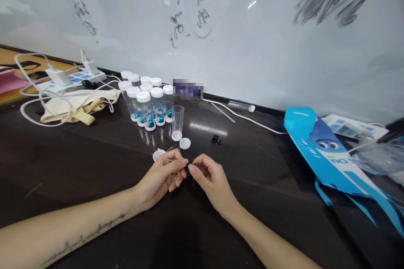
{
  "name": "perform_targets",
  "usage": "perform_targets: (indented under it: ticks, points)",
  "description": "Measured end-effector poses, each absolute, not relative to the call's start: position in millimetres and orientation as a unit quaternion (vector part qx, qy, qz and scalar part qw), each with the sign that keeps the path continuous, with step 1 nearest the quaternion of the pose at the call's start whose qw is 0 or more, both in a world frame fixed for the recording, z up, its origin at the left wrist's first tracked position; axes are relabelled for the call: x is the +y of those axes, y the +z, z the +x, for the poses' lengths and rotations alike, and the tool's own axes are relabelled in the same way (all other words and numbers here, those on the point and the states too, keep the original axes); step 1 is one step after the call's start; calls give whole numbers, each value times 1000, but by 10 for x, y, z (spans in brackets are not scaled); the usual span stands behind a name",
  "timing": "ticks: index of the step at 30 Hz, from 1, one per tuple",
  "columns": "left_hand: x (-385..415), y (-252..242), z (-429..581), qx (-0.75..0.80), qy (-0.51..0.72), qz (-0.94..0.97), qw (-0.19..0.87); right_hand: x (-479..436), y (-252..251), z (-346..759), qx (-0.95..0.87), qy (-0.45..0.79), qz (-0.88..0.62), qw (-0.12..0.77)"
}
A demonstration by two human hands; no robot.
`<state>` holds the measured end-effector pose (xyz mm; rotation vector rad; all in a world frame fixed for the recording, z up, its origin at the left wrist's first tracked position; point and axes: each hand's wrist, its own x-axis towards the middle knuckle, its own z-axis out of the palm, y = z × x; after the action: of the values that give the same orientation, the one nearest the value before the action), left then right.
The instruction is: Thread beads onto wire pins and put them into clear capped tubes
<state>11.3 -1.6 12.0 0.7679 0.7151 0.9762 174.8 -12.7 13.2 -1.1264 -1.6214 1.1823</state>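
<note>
My left hand (168, 172) is pinched closed over the dark table. A thin pale strand (167, 159) runs out from its thumb and forefinger. Fingertip to fingertip with it, my right hand (211, 176) is also closed in a pinch; what it holds is small, dark and mostly hidden. Just beyond the left fingers lies a white cap (158, 154), with a small looped wire piece (171, 148) beside it. A second white cap (185, 143) rests by an uncapped clear tube (177, 124), which stands upright.
Several capped clear tubes (143, 109), some with shiny blue pieces inside, stand at the back left. Small black parts (217, 139) lie right of centre. A clear tube (241, 106) lies along the whiteboard (252, 50). Cables and a power strip (72, 82) occupy the left, a blue bag (315, 151) the right.
</note>
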Motion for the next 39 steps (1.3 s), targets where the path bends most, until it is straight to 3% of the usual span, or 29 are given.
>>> perform_targets:
  ticks: [39]
  points:
    - [-18, 129, 115, 340, 443, 344, 755, -123, 99, 1753, -636, 488, -444, 402]
